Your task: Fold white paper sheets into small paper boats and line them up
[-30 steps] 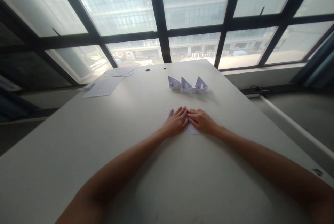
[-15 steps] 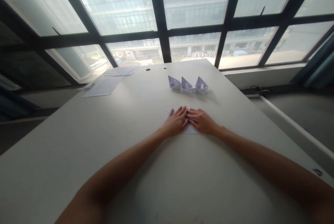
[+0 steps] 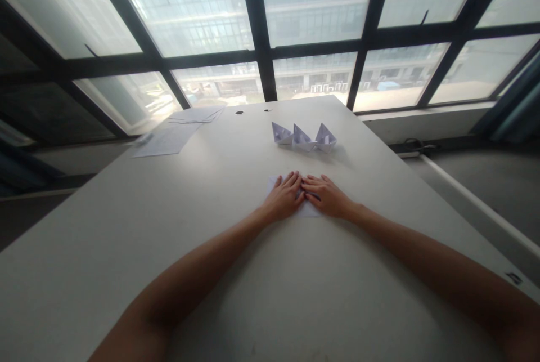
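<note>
A sheet of white paper, apparently folded, lies on the white table under both palms. My left hand rests flat on its left part with fingers stretched forward. Flat on the right part is my right hand, fingers pointing inward so that the fingertips of both hands meet near the middle. Much of the paper is hidden beneath them. Just beyond stand three folded paper boats in a row: a left one, a middle one and a right one.
Loose paper sheets lie at the far left of the white table. Two small round holes sit near its far edge. Dark-framed windows rise behind it, and a cable lies off to the right.
My left hand has shifted very slightly on the paper. The right hand and the boats look the same.
</note>
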The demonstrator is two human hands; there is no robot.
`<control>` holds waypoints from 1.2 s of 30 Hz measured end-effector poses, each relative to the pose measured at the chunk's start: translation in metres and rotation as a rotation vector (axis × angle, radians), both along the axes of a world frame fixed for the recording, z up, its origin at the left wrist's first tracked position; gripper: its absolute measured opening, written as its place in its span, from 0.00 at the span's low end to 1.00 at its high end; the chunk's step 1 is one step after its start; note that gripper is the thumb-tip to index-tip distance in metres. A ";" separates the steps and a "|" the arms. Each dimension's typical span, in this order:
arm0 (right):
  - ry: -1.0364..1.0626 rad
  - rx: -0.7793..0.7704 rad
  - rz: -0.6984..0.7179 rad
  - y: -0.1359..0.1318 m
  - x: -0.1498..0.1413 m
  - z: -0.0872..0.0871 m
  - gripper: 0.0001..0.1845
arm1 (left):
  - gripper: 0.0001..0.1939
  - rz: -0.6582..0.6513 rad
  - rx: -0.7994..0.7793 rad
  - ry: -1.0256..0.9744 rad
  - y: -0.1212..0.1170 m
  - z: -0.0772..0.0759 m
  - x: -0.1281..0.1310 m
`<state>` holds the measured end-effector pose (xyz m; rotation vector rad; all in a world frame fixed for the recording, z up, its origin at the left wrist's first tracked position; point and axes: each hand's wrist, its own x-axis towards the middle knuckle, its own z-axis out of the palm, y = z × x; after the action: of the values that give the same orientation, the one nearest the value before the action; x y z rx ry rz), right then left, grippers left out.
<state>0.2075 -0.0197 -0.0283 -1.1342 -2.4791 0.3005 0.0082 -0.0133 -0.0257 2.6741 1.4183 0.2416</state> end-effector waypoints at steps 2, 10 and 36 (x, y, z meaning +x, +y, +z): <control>-0.010 0.003 -0.012 -0.001 -0.001 0.001 0.24 | 0.30 -0.005 -0.001 -0.005 0.000 0.001 0.000; -0.106 0.012 -0.256 -0.002 -0.003 0.001 0.26 | 0.29 -0.035 0.002 0.026 0.001 0.002 -0.002; -0.092 0.039 -0.182 0.004 0.000 -0.005 0.28 | 0.32 -0.063 -0.010 0.038 0.001 0.002 -0.002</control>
<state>0.2074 -0.0161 -0.0335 -1.3741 -2.4251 0.1504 0.0066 -0.0126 -0.0237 2.7240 1.3394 0.1789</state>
